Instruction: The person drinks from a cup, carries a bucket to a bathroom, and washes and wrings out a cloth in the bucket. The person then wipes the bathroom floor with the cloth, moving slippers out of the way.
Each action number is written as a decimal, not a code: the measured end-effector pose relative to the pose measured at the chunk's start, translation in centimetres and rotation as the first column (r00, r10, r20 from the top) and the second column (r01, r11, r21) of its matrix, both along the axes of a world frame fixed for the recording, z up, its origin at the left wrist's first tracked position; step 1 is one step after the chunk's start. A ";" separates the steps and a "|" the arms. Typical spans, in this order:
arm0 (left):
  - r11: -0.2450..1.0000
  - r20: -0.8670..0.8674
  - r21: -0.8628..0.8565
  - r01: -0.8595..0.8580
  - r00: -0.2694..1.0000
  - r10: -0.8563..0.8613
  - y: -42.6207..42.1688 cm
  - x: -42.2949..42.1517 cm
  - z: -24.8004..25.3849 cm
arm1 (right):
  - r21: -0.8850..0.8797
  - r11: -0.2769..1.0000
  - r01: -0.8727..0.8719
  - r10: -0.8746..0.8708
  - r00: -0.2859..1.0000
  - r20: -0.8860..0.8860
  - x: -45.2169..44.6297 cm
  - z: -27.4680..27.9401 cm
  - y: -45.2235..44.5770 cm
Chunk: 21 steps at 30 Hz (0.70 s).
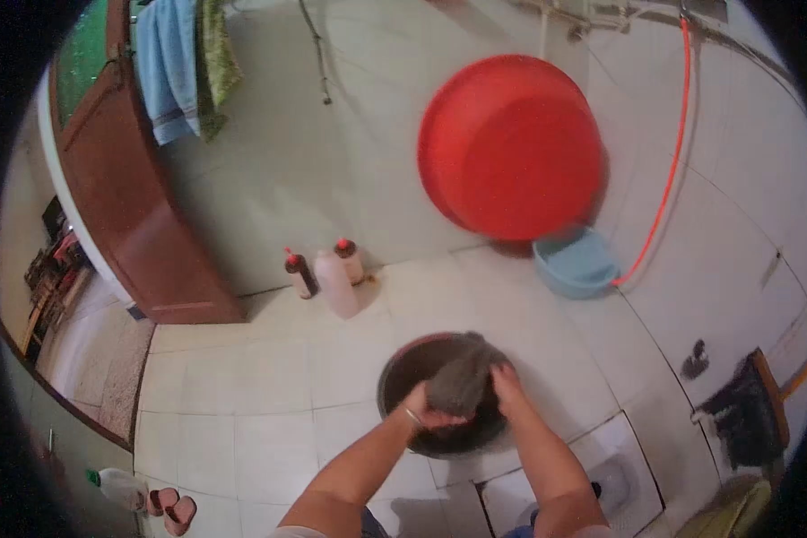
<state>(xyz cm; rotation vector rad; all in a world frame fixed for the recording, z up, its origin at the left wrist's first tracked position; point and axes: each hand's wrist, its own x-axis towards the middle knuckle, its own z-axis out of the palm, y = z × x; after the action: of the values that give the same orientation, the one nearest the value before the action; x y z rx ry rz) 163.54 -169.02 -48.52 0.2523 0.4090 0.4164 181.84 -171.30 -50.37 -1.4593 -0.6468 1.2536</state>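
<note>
Gripping a dark grey cloth from both sides, the two hands hold it bunched over a dark round basin on the tiled floor. The cloth's long axis runs on a slant: the near end sits low and to the left, by the left hand, and the far end points up and to the right, away from the person, reaching the basin's far rim in the view. The left hand is clamped on the lower end, fingers curled beneath it; the right hand is closed on the right edge, its fingertips partly hidden in the folds. A band circles the left wrist. As for labels, two dark bottles with red tops stand near the wall, the left one and the right one each bearing a pale label, the print too small and blurred to read. Just in front of them is a pale pink bottle, its surface plain at this distance. Farther off, a large red tub leans against the wall, and a blue basin lies below it with a red hose reaching its rim.
</note>
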 end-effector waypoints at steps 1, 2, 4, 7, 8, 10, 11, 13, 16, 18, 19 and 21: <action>0.999 0.111 0.002 0.044 0.993 -0.044 0.1 0.2 0.5 | 0.055 0.998 -0.043 0.054 0.974 -0.220 -0.2 0.0 -0.3; 0.999 0.069 0.054 0.001 0.998 -0.005 -0.4 0.7 2.1 | 0.116 0.991 -0.066 0.110 0.896 -0.431 -0.6 0.2 -0.7; 0.999 0.206 0.048 0.018 0.978 -0.028 -1.2 1.1 4.3 | 0.239 0.969 -0.063 0.220 0.662 -0.716 -1.1 0.6 -1.5; 0.995 0.237 -0.097 -0.006 0.971 0.029 -1.7 1.8 4.9 | 0.209 0.978 0.028 0.165 0.514 -0.842 -1.7 2.8 -1.5; 0.994 0.232 -0.106 0.000 0.972 0.025 -1.7 1.7 4.0 | 0.219 0.973 0.070 0.146 0.545 -0.825 -1.6 3.1 -1.2; 0.990 0.242 -0.109 0.088 0.969 -0.060 -1.0 1.4 1.9 | 0.188 0.971 0.146 0.040 0.677 -0.735 -1.6 5.3 -1.7; 0.989 0.239 -0.115 0.092 0.969 -0.062 -1.0 1.0 1.7 | 0.181 0.972 0.151 0.033 0.675 -0.737 -1.2 4.4 -1.0; 0.966 -0.217 0.159 0.202 0.962 -0.166 -0.9 0.3 1.5 | 0.103 0.994 0.030 0.056 0.674 -0.737 -0.3 1.6 0.4; 0.891 -0.428 0.245 0.382 0.868 -0.254 -0.1 0.2 0.9 | 0.069 0.996 -0.049 0.077 0.878 -0.473 -0.7 4.9 -0.1; 0.796 -0.512 0.429 0.428 0.841 -0.176 -0.1 0.7 1.1 | 0.082 0.996 -0.040 0.062 0.956 -0.288 -0.9 2.4 1.5; 0.657 -0.575 0.588 0.472 0.815 -0.071 -0.3 1.0 1.0 | 0.101 0.994 -0.040 0.049 0.995 -0.091 -0.9 1.0 2.2; 0.456 -0.644 0.708 0.540 0.758 0.104 -0.1 1.6 -1.1 | 0.095 0.991 -0.097 0.084 0.988 0.133 -1.3 0.2 2.5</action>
<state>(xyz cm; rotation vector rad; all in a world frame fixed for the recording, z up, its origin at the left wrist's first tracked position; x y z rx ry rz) 165.14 -169.12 -49.58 1.5185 0.7776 0.2102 180.57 -168.79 -50.13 -1.4487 -0.8599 1.1844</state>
